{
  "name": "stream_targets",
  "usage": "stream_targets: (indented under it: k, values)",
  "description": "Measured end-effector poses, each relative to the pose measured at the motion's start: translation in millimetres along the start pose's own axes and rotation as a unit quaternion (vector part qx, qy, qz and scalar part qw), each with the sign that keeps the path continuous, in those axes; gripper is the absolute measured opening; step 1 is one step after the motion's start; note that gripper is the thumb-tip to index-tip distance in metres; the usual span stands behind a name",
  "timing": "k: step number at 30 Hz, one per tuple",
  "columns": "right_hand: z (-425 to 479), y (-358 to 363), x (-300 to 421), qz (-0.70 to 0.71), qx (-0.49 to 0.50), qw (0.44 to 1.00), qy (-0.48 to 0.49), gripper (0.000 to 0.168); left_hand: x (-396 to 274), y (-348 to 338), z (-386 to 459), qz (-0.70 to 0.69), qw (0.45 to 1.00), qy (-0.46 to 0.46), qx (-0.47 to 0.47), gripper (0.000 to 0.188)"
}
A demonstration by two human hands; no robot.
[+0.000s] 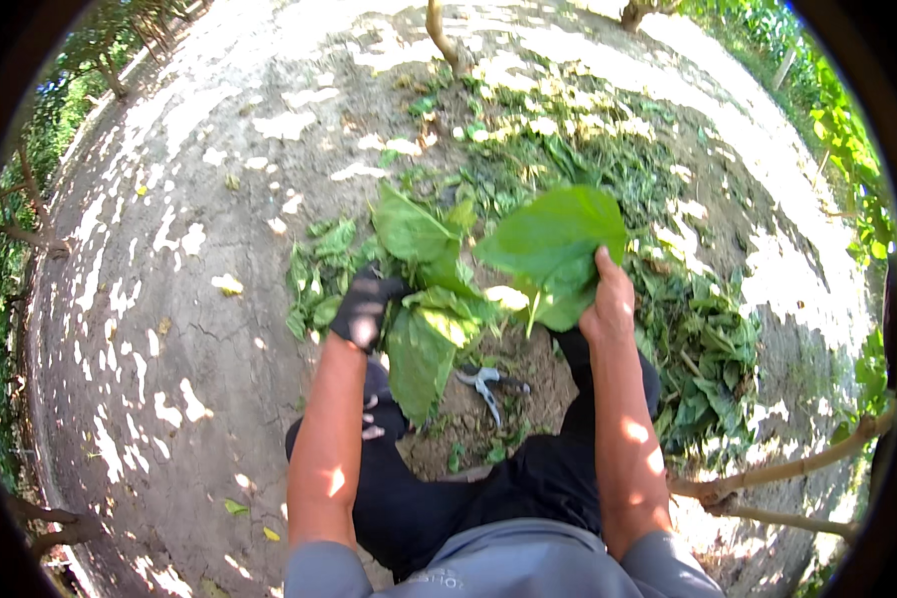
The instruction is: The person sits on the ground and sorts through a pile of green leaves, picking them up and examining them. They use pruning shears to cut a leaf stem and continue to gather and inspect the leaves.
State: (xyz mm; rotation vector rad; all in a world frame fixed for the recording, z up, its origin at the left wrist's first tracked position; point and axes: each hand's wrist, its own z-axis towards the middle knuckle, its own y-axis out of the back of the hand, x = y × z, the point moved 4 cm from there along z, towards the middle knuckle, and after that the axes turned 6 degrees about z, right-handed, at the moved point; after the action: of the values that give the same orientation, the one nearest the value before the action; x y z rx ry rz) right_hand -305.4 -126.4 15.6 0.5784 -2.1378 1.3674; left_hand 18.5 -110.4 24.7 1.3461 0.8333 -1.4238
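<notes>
My left hand (368, 306), in a black glove, is closed around a bunch of broad green leaves (422, 359) that hang and fan out in front of it. Bare, my right hand (609, 299) grips a large heart-shaped leaf (557, 232) by its right edge, thumb on top. Other leaf blades overlap below it, and a pale stalk points down towards me. On the soil between my knees lies a pair of pruning shears (486, 385), with light metal blades and dark handles. The fingers of my left hand are mostly hidden by leaves.
Piles of cut leaves lie to the right (710, 366), ahead (590, 161) and beside my left hand (329, 247). A thin tree trunk (442, 37) rises ahead. Bare branches (777, 475) reach in at lower right. Dry, cracked soil (217, 336) spreads to the left.
</notes>
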Motion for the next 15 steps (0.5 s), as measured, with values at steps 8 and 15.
stream_targets:
  k: [8, 15]
  values:
    - [6, 98, 60, -0.045, -0.030, 0.999, 0.006, 0.023, -1, 3, 1, -0.236, 0.956, 0.159, -0.069, 0.036]
    - [-6, 256, 260, 0.066, -0.277, 0.928, 0.239, 0.054, 5, -6, 2, -0.290, 0.945, 0.128, -0.074, 0.032]
